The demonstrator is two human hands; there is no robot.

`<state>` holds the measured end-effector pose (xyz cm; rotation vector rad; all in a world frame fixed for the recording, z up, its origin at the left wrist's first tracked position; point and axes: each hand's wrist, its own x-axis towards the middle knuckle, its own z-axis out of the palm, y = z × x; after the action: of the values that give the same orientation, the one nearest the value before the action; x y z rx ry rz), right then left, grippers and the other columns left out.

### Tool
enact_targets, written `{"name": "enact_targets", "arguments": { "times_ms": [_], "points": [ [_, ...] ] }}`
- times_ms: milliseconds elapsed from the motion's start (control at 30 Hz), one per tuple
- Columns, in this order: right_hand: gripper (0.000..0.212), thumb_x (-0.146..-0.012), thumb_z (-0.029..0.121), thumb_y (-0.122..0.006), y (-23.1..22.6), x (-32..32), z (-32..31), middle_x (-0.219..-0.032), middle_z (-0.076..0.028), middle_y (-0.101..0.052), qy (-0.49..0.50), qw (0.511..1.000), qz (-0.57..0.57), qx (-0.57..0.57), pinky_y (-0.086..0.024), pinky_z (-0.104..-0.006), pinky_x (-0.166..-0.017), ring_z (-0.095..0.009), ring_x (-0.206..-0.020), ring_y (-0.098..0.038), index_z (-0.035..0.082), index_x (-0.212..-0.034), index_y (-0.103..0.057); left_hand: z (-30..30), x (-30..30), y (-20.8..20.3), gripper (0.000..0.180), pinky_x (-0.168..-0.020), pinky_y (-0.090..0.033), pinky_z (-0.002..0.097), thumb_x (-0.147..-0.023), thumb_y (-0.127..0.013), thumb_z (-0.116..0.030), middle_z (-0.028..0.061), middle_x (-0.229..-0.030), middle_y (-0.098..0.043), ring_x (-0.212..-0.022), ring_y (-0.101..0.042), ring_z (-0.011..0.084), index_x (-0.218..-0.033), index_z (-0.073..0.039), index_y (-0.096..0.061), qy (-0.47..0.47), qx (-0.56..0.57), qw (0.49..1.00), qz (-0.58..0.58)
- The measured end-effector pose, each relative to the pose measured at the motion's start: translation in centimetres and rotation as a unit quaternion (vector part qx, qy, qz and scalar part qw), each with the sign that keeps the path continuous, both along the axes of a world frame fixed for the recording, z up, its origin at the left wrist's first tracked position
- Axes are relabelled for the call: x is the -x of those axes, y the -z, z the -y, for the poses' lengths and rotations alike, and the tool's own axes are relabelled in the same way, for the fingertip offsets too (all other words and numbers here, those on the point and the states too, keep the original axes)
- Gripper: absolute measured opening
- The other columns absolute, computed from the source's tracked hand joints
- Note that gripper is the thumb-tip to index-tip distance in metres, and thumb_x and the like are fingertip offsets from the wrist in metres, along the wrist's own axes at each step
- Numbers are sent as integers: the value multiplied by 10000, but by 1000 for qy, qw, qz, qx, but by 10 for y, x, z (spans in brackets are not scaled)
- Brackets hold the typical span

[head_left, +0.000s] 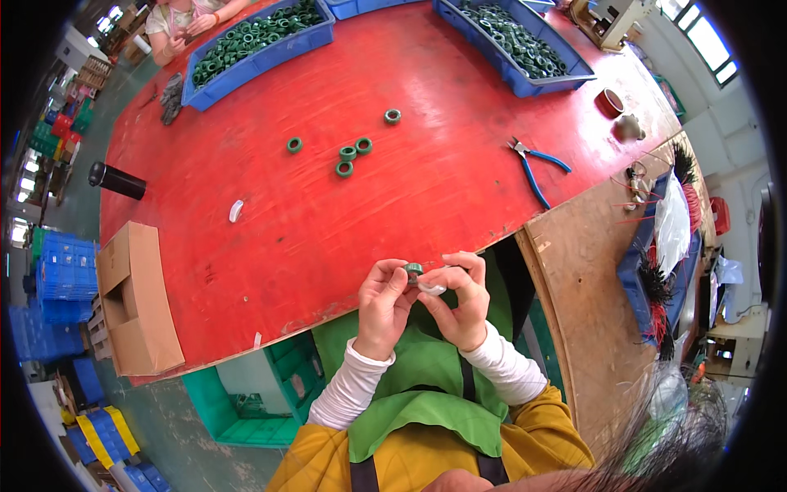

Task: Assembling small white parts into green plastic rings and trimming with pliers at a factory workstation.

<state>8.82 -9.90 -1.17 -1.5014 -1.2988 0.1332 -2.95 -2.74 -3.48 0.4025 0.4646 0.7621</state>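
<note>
In front of my body, at the near edge of the red table [270,262], my two hands almost meet. My left hand [380,312] pinches a small green ring [413,268] between thumb and fingertips. Close beside it, my right hand [464,308] grips a small whitish piece [432,289] with thumb and forefinger; its exact kind is too small to tell. Farther out on the table lie several loose green rings [363,146], some of them touching. A similar curved white piece [236,211] lies to their left.
Two blue bins [307,39] [518,86] full of green rings stand at the far side. Blue-handled cutters [533,176] lie at right, a black bottle [119,180] and cardboard box [147,295] at left. Across the table a co-worker's hands [193,29] work. A blue tray [643,287] holds wires.
</note>
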Motion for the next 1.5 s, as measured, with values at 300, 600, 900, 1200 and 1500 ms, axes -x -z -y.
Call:
{"name": "enact_targets", "arguments": {
  "times_ms": [300,600,900,1200,1500],
  "points": [
    [183,-696,82,-747,-6,-26,-18,-827,-5,-679,-19,993,-103,53,-430,-360,-805,-243,-961,-528,68,-827,-620,-2,9,-2,165,-774,-564,367,-931,-546,-116,115,-981,-650,-846,-656,228,-1048,-1,-553,33,-107,992,-66],
    [165,-775,128,-724,2,-30,-20,-896,-39,-625,-93,978,-119,146,-448,-331,-794,-190,-909,-536,41,-856,-609,-6,13,-4,163,-747,-577,349,-922,-569,-126,83,-972,-633,-832,-654,210,-1044,-18,-571,92,-96,991,-28],
    [209,-888,115,-587,23,-7,0,-921,-88,-629,-109,965,-221,90,-468,-273,-749,-188,-806,-596,-15,-1048,-617,0,7,0,147,-769,-575,369,-930,-555,-131,80,-990,-616,-866,-637,191,-1045,-42,-573,77,-67,995,-3],
    [182,-831,25,-621,25,-3,-1,-840,-101,-617,-71,976,-197,56,-478,-288,-674,-192,-749,-598,-21,-1006,-600,-1,9,9,174,-792,-564,393,-944,-534,-160,67,-984,-624,-897,-633,175,-1075,-49,-557,79,-73,994,-11],
    [287,-768,14,-673,10,-26,-10,-852,-102,-616,-119,979,-130,100,-486,-318,-660,-225,-743,-610,7,-1034,-566,-17,18,0,169,-737,-573,337,-950,-518,-130,98,-966,-631,-847,-648,169,-1056,1,-531,128,-77,985,-86]
  ]
}}
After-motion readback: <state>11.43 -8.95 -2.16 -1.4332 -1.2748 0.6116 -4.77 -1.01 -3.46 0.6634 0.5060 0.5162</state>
